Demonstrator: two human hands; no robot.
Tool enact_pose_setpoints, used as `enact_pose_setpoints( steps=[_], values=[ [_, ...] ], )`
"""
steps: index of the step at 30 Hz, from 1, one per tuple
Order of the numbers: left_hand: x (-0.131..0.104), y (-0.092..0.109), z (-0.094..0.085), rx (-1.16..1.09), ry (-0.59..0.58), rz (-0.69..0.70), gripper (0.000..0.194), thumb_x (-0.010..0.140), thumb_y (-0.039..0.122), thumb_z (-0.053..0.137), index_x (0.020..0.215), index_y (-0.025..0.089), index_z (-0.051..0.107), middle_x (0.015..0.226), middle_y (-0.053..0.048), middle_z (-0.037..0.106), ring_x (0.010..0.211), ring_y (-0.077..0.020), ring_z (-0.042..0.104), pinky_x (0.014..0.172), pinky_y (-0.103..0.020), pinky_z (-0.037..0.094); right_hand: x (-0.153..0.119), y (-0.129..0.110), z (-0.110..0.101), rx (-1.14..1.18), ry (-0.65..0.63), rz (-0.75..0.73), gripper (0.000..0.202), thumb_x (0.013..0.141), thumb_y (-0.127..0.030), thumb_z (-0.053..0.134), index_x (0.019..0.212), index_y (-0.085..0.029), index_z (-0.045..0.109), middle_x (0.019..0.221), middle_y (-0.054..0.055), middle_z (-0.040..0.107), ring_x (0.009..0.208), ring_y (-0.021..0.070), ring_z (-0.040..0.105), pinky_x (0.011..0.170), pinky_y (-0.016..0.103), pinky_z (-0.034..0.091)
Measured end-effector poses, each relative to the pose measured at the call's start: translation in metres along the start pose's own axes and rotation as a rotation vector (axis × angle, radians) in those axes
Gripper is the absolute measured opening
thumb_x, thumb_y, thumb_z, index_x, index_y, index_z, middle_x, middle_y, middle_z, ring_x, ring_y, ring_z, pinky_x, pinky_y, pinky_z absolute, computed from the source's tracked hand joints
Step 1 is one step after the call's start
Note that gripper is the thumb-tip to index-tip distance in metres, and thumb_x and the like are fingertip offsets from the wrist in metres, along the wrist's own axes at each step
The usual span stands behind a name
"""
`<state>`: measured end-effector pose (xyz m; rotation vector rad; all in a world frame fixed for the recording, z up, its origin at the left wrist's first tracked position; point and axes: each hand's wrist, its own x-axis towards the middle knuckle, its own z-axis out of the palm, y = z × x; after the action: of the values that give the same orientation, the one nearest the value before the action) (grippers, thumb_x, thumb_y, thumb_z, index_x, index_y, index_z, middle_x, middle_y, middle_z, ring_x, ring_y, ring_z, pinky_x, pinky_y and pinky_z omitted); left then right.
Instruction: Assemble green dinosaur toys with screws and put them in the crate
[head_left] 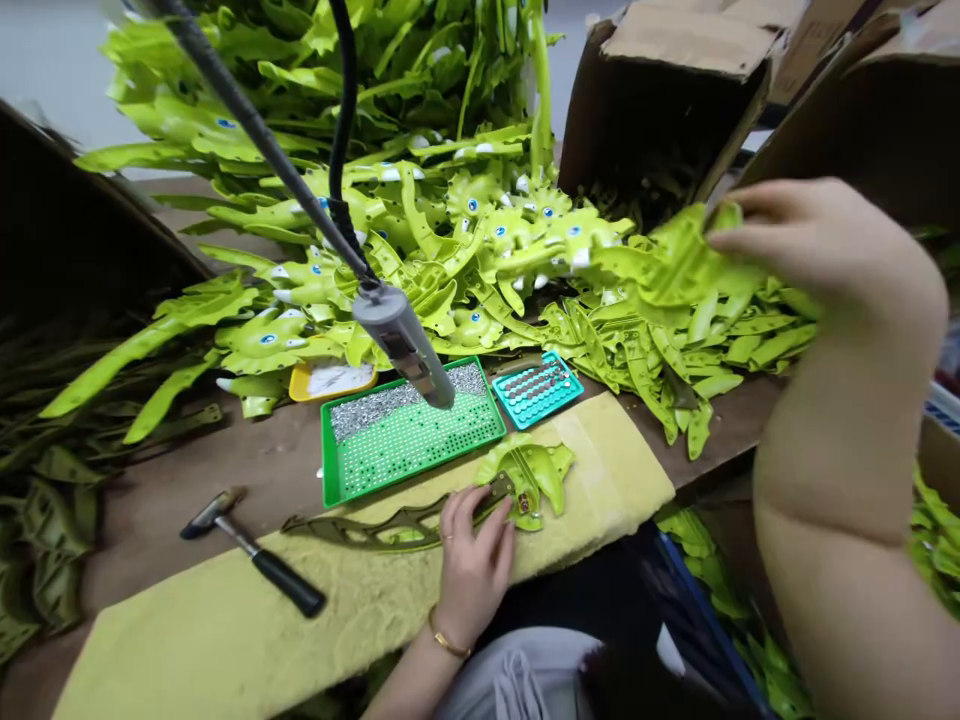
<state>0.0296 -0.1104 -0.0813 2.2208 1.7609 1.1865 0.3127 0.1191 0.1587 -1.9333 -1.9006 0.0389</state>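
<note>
My left hand point(474, 565), with a gold bracelet at the wrist, rests on the yellow padded board. Its fingers hold a long dark olive plastic piece point(390, 527) where it meets a lime-green hollow plastic shell point(553, 480), lying inner side up. A small metallic part point(523, 503) shows inside the shell by my fingertips. Out to the right, my right hand point(814, 235) is raised over the heap, fingers pinched on a lime-green plastic piece point(679, 262). That piece is smeared by motion and overlaps the heap behind, so its outline is unclear.
A hammer point(255, 555) lies on the yellow board point(225, 640). Behind stand a green screw tray point(405, 450), a teal tray point(536, 392) and a yellow dish point(298, 384). A grey electric screwdriver point(401, 335) hangs above. Lime-green dinosaur parts point(465, 235) and cardboard boxes point(667, 110) fill the back.
</note>
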Motion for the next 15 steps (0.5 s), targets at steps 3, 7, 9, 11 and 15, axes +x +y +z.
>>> enact_pose_setpoints(
  steps=[3, 7, 9, 11, 15],
  values=[
    [0.007, 0.008, 0.0, -0.108, 0.005, -0.01, 0.026, 0.086, 0.008, 0.057, 0.107, 0.02, 0.065, 0.114, -0.012, 0.059, 0.113, -0.0262, 0.055, 0.098, -0.048, 0.049, -0.059, 0.054, 0.023, 0.124, 0.144, 0.179, 0.058, 0.076, -0.054, 0.067, 0.128, -0.029, 0.062, 0.082, 0.008, 0.071, 0.067, 0.0179, 0.065, 0.055, 0.037, 0.044],
    [0.024, 0.025, 0.007, -0.259, -0.032, -0.017, 0.018, 0.088, 0.013, 0.058, 0.101, 0.02, 0.066, 0.113, -0.01, 0.06, 0.111, -0.0235, 0.057, 0.097, -0.045, 0.05, -0.091, 0.086, 0.06, 0.236, 0.264, 0.262, 0.051, 0.078, -0.051, 0.067, 0.123, -0.027, 0.064, 0.07, 0.006, 0.066, 0.061, 0.0199, 0.062, 0.058, 0.04, 0.047],
    [0.034, 0.036, 0.013, -0.321, -0.062, -0.028, 0.015, 0.088, 0.014, 0.058, 0.099, 0.02, 0.066, 0.111, -0.01, 0.061, 0.108, -0.0216, 0.058, 0.094, -0.042, 0.051, -0.078, 0.077, 0.071, 0.302, 0.276, 0.214, 0.052, 0.079, -0.048, 0.065, 0.124, -0.022, 0.063, 0.072, 0.006, 0.066, 0.061, 0.0202, 0.062, 0.059, 0.04, 0.047],
    [0.042, 0.045, 0.017, -0.373, -0.084, -0.025, 0.014, 0.089, 0.015, 0.059, 0.098, 0.019, 0.067, 0.111, -0.01, 0.062, 0.107, -0.0204, 0.059, 0.093, -0.04, 0.052, -0.047, 0.06, 0.082, 0.356, 0.275, 0.138, 0.055, 0.08, -0.044, 0.062, 0.126, -0.014, 0.06, 0.075, 0.008, 0.067, 0.064, 0.0211, 0.063, 0.059, 0.039, 0.048],
    [0.051, 0.054, 0.013, -0.415, -0.094, -0.002, 0.014, 0.089, 0.017, 0.059, 0.099, 0.019, 0.068, 0.112, -0.01, 0.062, 0.108, -0.02, 0.06, 0.094, -0.039, 0.051, 0.029, 0.037, 0.102, 0.245, 0.292, -0.094, 0.046, 0.085, -0.038, 0.052, 0.119, -0.009, 0.06, 0.08, 0.009, 0.068, 0.08, 0.0241, 0.068, 0.078, 0.046, 0.054]
  ],
)
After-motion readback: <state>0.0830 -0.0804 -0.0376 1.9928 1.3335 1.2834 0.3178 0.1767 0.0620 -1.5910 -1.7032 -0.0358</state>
